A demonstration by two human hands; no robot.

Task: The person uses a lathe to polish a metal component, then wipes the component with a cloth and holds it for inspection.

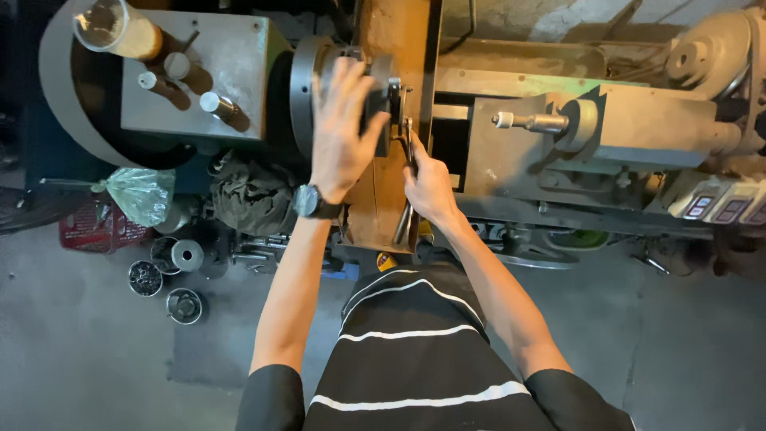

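I look down on a metal lathe. My left hand (341,128), with a dark wristwatch on the wrist, lies flat with spread fingers on the round grey chuck (303,88). My right hand (429,185) is closed around a metal wrench (407,152) whose head sits at the chuck's right face. A large rusty brown plate (391,40) stands clamped across the chuck between my two hands.
The grey headstock (231,56) with levers is on the left, the tailstock (606,120) with its pointed centre on the right. A green plastic bag (142,194), a red basket (92,231) and small round tins (183,306) sit on the concrete floor at the left.
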